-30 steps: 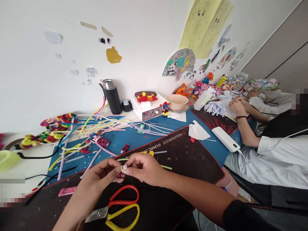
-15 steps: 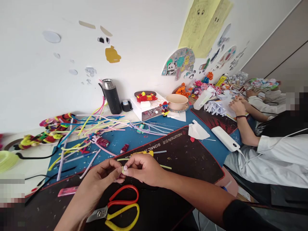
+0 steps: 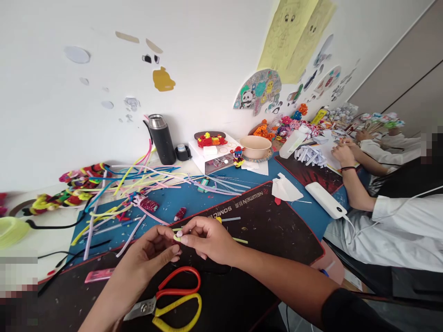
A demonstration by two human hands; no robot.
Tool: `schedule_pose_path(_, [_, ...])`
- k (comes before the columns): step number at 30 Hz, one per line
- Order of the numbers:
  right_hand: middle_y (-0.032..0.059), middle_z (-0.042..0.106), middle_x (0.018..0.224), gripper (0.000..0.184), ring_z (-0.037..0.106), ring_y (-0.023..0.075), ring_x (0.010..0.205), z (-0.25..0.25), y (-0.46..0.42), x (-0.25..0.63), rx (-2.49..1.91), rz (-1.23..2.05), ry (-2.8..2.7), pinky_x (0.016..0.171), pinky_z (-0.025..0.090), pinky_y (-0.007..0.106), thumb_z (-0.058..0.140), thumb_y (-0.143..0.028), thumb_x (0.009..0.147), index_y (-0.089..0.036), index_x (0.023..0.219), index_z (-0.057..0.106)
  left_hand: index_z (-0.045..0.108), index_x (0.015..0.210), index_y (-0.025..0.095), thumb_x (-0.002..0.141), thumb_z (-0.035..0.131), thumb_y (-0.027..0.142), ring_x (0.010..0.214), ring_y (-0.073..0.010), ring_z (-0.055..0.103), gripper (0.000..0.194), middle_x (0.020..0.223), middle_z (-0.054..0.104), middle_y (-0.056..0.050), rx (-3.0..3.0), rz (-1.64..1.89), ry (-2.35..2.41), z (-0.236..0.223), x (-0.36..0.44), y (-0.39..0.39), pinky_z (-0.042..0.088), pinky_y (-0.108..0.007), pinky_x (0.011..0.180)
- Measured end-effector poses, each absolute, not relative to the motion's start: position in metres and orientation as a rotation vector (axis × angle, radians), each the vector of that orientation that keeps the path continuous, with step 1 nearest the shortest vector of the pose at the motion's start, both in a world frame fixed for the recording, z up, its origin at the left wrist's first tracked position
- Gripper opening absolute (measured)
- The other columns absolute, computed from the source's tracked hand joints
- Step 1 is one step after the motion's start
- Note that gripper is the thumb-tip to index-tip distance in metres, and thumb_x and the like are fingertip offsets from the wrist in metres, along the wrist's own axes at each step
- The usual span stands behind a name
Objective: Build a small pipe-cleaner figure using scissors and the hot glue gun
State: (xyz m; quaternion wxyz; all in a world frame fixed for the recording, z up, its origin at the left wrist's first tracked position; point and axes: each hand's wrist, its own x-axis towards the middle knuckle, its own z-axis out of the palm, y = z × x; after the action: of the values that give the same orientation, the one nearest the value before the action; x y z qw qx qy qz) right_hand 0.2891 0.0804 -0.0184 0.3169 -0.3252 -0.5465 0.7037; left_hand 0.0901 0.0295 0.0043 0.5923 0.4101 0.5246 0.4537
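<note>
In the head view my right hand [image 3: 211, 242] pinches a small pale yellow-green fuzzy piece [image 3: 177, 238] between thumb and fingertips. My left hand [image 3: 147, 256] is curled just to the left, its index fingertip at the piece and its thumb lower, against the other fingertips. What lies inside the left fingers is hidden. Below the hands, scissors [image 3: 178, 292] with one red and one yellow handle rest on the dark desk mat [image 3: 277, 240]. A thin yellow-green strip [image 3: 240, 240] lies behind my right hand.
Colourful fuzzy stems [image 3: 162, 168] spread across the blue surface at the left. Behind them stands a black flask [image 3: 162, 143]. A beige bowl [image 3: 255, 146] and a white power bank [image 3: 324, 199] are further right. Beside me, a co-worker's hands [image 3: 342, 152] hover over paper strips.
My left thumb has moved down and away from the yellow-green piece, which now shows more clearly in my right fingertips. The view has shifted slightly.
</note>
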Motion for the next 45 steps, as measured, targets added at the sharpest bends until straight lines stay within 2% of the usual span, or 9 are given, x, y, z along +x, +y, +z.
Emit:
schedule_pose_path(2, [-0.0087,0.060,0.062,0.039,0.046,0.0066,0.040,-0.020,0.081,0.288,-0.842,1.858,-1.411,0.040,0.032,0.021,0.082,-0.053,0.093,-0.018,0.101,0.070,0.078,0.092,0.024,0.068,0.102,0.048,0.075,-0.0208,0.072,0.041,0.084,0.076,-0.003,0.914,1.127,1.214,-0.003,0.093,0.029,0.064,-0.031,0.066])
schedule_pose_path(6, [-0.0093,0.058,0.061,0.039,0.047,0.0072,0.039,-0.019,0.082,0.286,-0.808,1.849,-1.394,0.040,0.033,0.021,0.079,-0.056,0.096,-0.019,0.102,0.068,0.077,0.110,0.027,0.065,0.104,0.045,0.091,-0.0257,0.075,0.056,0.103,0.080,-0.006,0.819,1.232,1.295,-0.006,0.093,0.029,0.068,-0.037,0.073])
schedule_pose_path(13, [-0.0108,0.054,0.059,0.042,0.046,0.0076,0.040,-0.017,0.079,0.283,-0.805,1.863,-1.415,0.041,0.032,0.022,0.078,-0.058,0.097,-0.019,0.103,0.066,0.081,0.098,0.025,0.055,0.108,0.048,0.090,-0.0185,0.071,0.056,0.094,0.078,-0.002,0.682,1.412,1.345,0.007,0.100,0.030,0.059,-0.022,0.078])
schedule_pose_path(18, [-0.0123,0.053,0.055,0.044,0.046,0.0078,0.039,-0.013,0.077,0.276,-0.807,1.887,-1.426,0.043,0.033,0.022,0.079,-0.061,0.094,-0.020,0.101,0.062,0.081,0.108,0.027,0.065,0.106,0.042,0.091,-0.0170,0.070,0.052,0.092,0.076,0.000,0.674,1.474,1.280,0.004,0.107,0.028,0.057,-0.022,0.080])
schedule_pose_path(23, [-0.0127,0.053,0.052,0.053,0.045,0.0078,0.038,-0.008,0.077,0.273,-0.827,1.939,-1.375,0.043,0.034,0.022,0.082,-0.068,0.088,-0.021,0.095,0.059,0.081,0.107,0.025,0.065,0.105,0.039,0.092,-0.0205,0.070,0.050,0.095,0.077,-0.003,0.686,1.438,1.262,0.001,0.102,0.029,0.058,-0.026,0.078])
schedule_pose_path(31, [-0.0133,0.051,0.049,0.058,0.043,0.0070,0.037,-0.004,0.079,0.275,-0.750,2.069,-1.279,0.043,0.032,0.022,0.089,-0.070,0.080,-0.021,0.087,0.060,0.084,0.109,0.026,0.064,0.106,0.037,0.092,-0.0184,0.072,0.051,0.095,0.079,-0.001,0.594,1.448,1.206,0.004,0.105,0.028,0.058,-0.025,0.085])
schedule_pose_path(37, [-0.0137,0.048,0.049,0.057,0.039,0.0066,0.036,-0.001,0.079,0.280,-0.655,2.186,-1.185,0.041,0.028,0.023,0.092,-0.067,0.079,-0.020,0.085,0.061,0.088,0.114,0.025,0.066,0.102,0.053,0.101,-0.0316,0.079,0.058,0.102,0.085,-0.010,0.455,1.356,1.122,0.006,0.102,0.029,0.064,-0.039,0.087])
schedule_pose_path(41, [-0.0141,0.044,0.049,0.056,0.035,0.0055,0.037,0.000,0.080,0.284,-0.631,2.260,-1.111,0.041,0.024,0.024,0.093,-0.066,0.079,-0.019,0.087,0.062,0.089,0.116,0.026,0.065,0.102,0.051,0.113,-0.0339,0.078,0.059,0.111,0.087,-0.012,0.467,1.315,1.099,0.006,0.103,0.029,0.063,-0.038,0.095])
schedule_pose_path(45, [-0.0137,0.044,0.049,0.054,0.031,0.0046,0.038,-0.001,0.081,0.287,-0.631,2.300,-1.051,0.040,0.022,0.024,0.095,-0.062,0.079,-0.018,0.088,0.065,0.089,0.117,0.027,0.061,0.104,0.046,0.114,-0.0333,0.079,0.061,0.116,0.087,-0.012,0.491,1.305,1.097,0.004,0.105,0.029,0.062,-0.036,0.097])
